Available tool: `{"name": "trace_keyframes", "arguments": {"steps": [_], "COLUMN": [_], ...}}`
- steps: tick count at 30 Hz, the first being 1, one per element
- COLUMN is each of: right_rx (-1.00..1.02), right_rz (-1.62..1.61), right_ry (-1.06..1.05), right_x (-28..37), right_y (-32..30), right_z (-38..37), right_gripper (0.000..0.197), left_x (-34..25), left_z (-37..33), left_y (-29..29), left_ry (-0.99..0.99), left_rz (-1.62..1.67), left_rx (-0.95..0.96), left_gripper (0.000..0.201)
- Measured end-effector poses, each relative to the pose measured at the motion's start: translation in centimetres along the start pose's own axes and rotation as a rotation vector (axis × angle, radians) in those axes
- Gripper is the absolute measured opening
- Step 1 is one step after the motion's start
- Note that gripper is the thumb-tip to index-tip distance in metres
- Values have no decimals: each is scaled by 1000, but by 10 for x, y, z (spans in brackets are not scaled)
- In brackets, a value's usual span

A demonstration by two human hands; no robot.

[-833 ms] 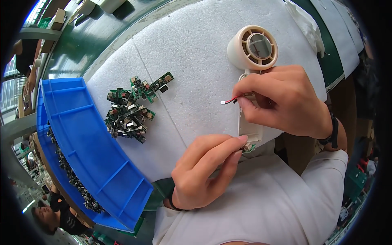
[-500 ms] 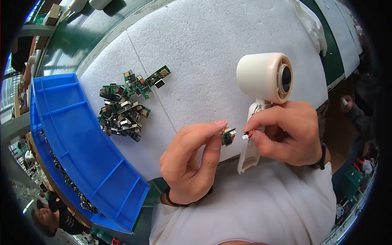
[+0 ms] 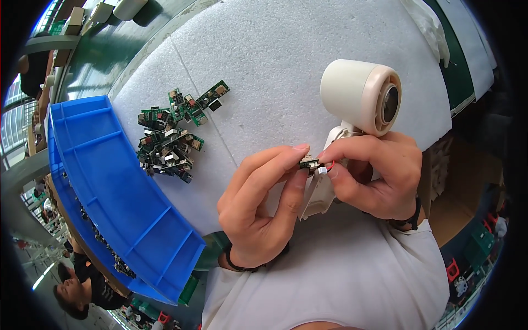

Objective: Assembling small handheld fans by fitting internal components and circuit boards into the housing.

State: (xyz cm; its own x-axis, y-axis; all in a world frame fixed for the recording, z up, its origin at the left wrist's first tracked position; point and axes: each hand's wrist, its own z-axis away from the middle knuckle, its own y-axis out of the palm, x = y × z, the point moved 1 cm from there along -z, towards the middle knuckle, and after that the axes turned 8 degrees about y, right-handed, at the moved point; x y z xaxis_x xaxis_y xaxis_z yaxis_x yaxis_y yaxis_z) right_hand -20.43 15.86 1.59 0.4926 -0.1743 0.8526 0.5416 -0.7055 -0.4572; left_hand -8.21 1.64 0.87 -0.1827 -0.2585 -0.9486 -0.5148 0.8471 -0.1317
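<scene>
My left hand (image 3: 264,203) pinches a small green circuit board (image 3: 309,164) between thumb and fingertips. Just right of it, my right hand (image 3: 379,173) is closed on a white wire connector (image 3: 323,170) with red and black leads. The connector sits right at the board's edge; whether it is plugged in I cannot tell. A cream handheld fan (image 3: 346,93) lies under my right hand, its round head pointing to the far side and its opened handle (image 3: 319,198) running toward me. Part of the handle is hidden by my fingers.
Left of my hands, a pile of green circuit boards (image 3: 168,151) lies on the white foam sheet (image 3: 264,77). A blue plastic bin (image 3: 121,187) stands farther left, with more small parts (image 3: 102,239) beyond it. A cardboard box (image 3: 459,192) is at the right; a person (image 3: 82,280) shows lower left.
Both hands have come together, bringing the connector up to the circuit board. The board has turned in my left fingers, and the fan handle has shifted left at its near end.
</scene>
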Motion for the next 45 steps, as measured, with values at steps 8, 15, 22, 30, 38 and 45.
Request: {"name": "trace_keyframes", "arguments": {"steps": [8, 15, 22, 30, 38, 45], "right_rx": [28, 27, 5, 11, 83, 79], "right_rz": [16, 19, 6, -13, -146, -251], "right_ry": [12, 11, -22, -11, 70, 1], "right_x": [3, 3, 0, -1, -3, -12], "right_y": [-2, -3, -2, -2, -7, -7], "right_z": [-3, -2, -1, -1, -1, -1], "right_gripper": [17, 20, 21, 22, 26, 26], "left_x": [6, 6, 6, 5, 6, 1], "left_z": [4, 3, 3, 4, 3, -4], "left_y": [-1, 0, 0, 0, -5, -9], "left_ry": [129, 175, 194, 160, 130, 29], "left_rz": [-69, -74, -102, -92, -46, 86], "left_rx": [-2, 3, 16, 17, 52, 142], "left_gripper": [36, 36, 35, 36, 37, 40]}}
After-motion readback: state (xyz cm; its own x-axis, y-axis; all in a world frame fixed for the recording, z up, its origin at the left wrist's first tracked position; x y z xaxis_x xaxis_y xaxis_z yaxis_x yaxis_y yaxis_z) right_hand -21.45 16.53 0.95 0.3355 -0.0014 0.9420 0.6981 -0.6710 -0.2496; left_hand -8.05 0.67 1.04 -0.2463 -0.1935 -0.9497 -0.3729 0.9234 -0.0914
